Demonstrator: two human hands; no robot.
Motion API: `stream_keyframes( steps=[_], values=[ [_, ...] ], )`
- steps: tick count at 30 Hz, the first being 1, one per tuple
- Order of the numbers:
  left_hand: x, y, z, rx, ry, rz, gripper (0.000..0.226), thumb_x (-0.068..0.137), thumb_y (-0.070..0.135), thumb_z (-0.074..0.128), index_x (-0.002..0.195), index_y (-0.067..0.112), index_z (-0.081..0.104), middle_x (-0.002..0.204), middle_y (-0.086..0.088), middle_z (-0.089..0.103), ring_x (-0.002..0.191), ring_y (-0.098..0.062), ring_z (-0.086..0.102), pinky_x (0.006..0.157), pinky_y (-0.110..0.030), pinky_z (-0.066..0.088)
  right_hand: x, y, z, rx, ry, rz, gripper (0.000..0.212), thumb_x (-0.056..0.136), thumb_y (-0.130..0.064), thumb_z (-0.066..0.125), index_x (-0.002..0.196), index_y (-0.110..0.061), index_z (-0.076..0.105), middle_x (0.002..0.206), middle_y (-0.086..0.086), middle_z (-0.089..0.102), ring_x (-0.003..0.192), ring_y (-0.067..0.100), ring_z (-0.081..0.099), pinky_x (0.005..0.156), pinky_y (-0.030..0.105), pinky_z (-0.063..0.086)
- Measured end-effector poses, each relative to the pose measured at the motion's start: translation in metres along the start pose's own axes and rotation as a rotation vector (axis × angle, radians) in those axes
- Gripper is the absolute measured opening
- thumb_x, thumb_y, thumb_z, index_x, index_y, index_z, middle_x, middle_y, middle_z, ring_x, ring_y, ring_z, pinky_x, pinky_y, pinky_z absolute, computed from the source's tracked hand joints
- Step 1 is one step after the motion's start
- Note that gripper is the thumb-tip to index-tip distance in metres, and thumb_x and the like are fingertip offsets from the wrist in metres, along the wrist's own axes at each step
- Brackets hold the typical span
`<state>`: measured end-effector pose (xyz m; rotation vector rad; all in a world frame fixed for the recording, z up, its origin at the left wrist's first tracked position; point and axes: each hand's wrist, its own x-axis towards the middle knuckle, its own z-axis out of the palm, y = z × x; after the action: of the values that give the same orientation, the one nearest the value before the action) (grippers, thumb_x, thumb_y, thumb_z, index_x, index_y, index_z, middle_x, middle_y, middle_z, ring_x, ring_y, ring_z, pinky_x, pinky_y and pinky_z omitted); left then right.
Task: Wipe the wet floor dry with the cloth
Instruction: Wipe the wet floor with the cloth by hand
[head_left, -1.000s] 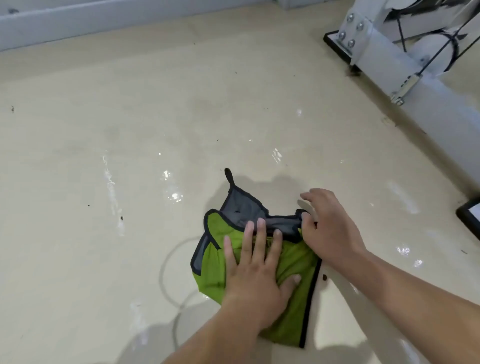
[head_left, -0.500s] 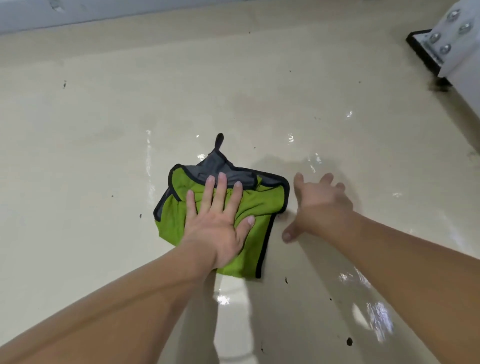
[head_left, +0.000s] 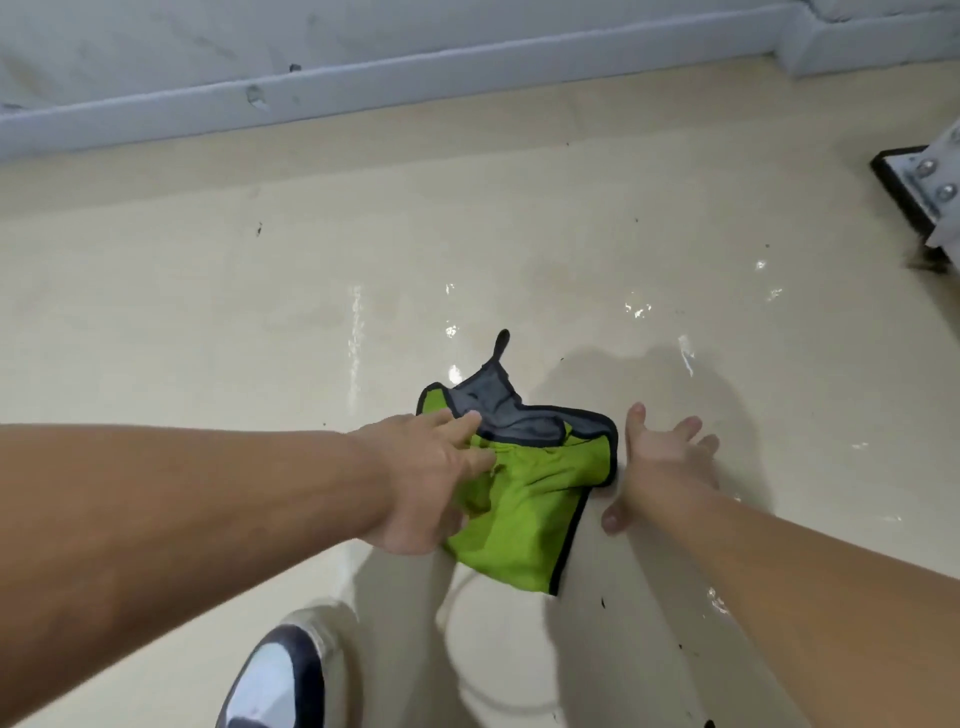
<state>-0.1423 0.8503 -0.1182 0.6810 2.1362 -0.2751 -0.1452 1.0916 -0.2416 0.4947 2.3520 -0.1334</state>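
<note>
A green cloth (head_left: 535, 499) with a grey folded-over side and black trim lies crumpled on the cream floor (head_left: 208, 322). My left hand (head_left: 431, 478) presses flat on the cloth's left part, fingers spread across green and grey fabric. Just right of the cloth's edge, my right hand (head_left: 660, 462) rests on the floor with fingers apart, holding nothing. Wet glints (head_left: 639, 310) and a shiny streak (head_left: 356, 332) mark the floor beyond the cloth. More wet patches (head_left: 719, 603) shine near my right forearm.
A grey baseboard (head_left: 395, 85) runs along the wall at the top. A white machine base with bolts on a black foot (head_left: 919, 192) stands at the right edge. My shoe (head_left: 283, 675) is at the bottom, left of centre. Small dark specks dot the floor.
My left hand has slid toward the cloth's left side and bunched it. The right hand let go of the cloth a second ago and now rests on the floor close beside its right edge.
</note>
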Motion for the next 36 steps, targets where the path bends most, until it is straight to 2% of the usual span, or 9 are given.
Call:
stream_keyframes(
  steps=[7, 12, 14, 16, 19, 23, 26, 29, 36],
  values=[
    [0.098, 0.004, 0.048, -0.086, 0.079, 0.040, 0.081, 0.101, 0.067, 0.039, 0.160, 0.052, -0.015, 0.168, -0.014, -0.033, 0.152, -0.045, -0.032, 0.126, -0.063, -0.005, 0.002, 0.002, -0.001, 0.027, 0.013, -0.030, 0.157, 0.035, -0.039, 0.099, 0.154, -0.042, -0.005, 0.156, 0.024, 0.005, 0.144, 0.048, 0.014, 0.098, 0.053, 0.051],
    [0.165, -0.005, 0.051, -0.113, 0.243, 0.101, 0.090, 0.090, 0.087, 0.030, 0.152, 0.057, -0.027, 0.152, -0.009, -0.057, 0.131, -0.040, -0.060, 0.108, -0.074, -0.027, 0.002, 0.002, -0.004, -0.105, 0.010, -0.030, 0.149, 0.043, -0.051, 0.095, 0.155, -0.043, -0.003, 0.149, 0.017, 0.021, 0.133, 0.038, 0.033, 0.084, 0.043, 0.053],
    [0.189, -0.025, 0.035, -0.087, 0.316, 0.165, 0.090, 0.086, 0.093, 0.026, 0.152, 0.059, -0.025, 0.155, -0.007, -0.054, 0.133, -0.038, -0.059, 0.108, -0.072, -0.029, 0.005, -0.001, -0.015, -0.117, -0.044, -0.004, 0.127, 0.052, -0.057, 0.088, 0.152, -0.045, 0.011, 0.134, 0.009, 0.039, 0.116, 0.031, 0.048, 0.078, 0.040, 0.054],
    [0.208, -0.056, 0.016, -0.056, 0.412, 0.182, 0.088, 0.084, 0.096, 0.021, 0.154, 0.061, -0.019, 0.162, -0.005, -0.045, 0.140, -0.036, -0.053, 0.111, -0.072, -0.025, 0.010, -0.005, -0.032, -0.085, -0.022, -0.006, 0.076, 0.056, -0.066, 0.079, 0.121, -0.044, 0.045, 0.105, -0.004, 0.054, 0.093, 0.022, 0.058, 0.068, 0.036, 0.052],
    [0.223, -0.101, -0.004, -0.116, 0.534, 0.090, 0.084, 0.086, 0.094, 0.018, 0.157, 0.060, -0.010, 0.169, -0.005, -0.033, 0.149, -0.036, -0.042, 0.117, -0.071, -0.018, 0.022, -0.013, -0.051, 0.067, 0.123, -0.010, 0.049, 0.067, -0.070, 0.071, 0.086, -0.032, 0.046, 0.079, -0.006, 0.062, 0.074, 0.016, 0.062, 0.058, 0.034, 0.049],
    [0.211, -0.115, 0.025, -0.162, 0.666, -0.017, 0.074, 0.098, 0.080, 0.012, 0.164, 0.047, 0.007, 0.174, -0.009, -0.018, 0.155, -0.044, -0.025, 0.119, -0.075, -0.007, 0.042, -0.036, -0.061, 0.263, 0.136, -0.071, 0.056, 0.072, -0.056, 0.081, 0.110, -0.025, 0.053, 0.107, -0.001, 0.057, 0.094, 0.022, 0.063, 0.084, 0.044, 0.055],
    [0.190, -0.122, 0.062, 0.010, 0.675, 0.223, 0.070, 0.102, 0.074, 0.020, 0.164, 0.040, 0.024, 0.175, -0.002, 0.005, 0.157, -0.050, -0.009, 0.117, -0.079, 0.007, 0.056, -0.060, -0.071, 0.222, 0.107, -0.116, 0.077, 0.071, -0.053, 0.085, 0.131, -0.026, 0.046, 0.120, -0.005, 0.043, 0.104, 0.021, 0.059, 0.092, 0.042, 0.051],
    [0.194, -0.181, 0.056, 0.144, 0.665, 0.369, 0.069, 0.100, 0.079, 0.020, 0.162, 0.050, 0.017, 0.174, 0.009, -0.001, 0.158, -0.040, -0.020, 0.121, -0.073, -0.006, 0.070, -0.072, -0.086, 0.213, 0.082, -0.132, 0.084, 0.069, -0.052, 0.087, 0.135, -0.028, 0.041, 0.122, -0.003, 0.037, 0.106, 0.022, 0.055, 0.092, 0.041, 0.051],
    [0.214, -0.236, 0.039, -0.117, 0.700, -0.146, 0.067, 0.097, 0.081, 0.007, 0.160, 0.057, 0.001, 0.173, 0.006, -0.016, 0.156, -0.037, -0.027, 0.122, -0.071, -0.008, 0.122, -0.090, -0.122, 0.165, 0.099, 0.004, 0.124, 0.034, -0.065, 0.091, 0.136, -0.050, 0.021, 0.135, 0.008, 0.020, 0.126, 0.039, 0.034, 0.090, 0.049, 0.052]
  ],
)
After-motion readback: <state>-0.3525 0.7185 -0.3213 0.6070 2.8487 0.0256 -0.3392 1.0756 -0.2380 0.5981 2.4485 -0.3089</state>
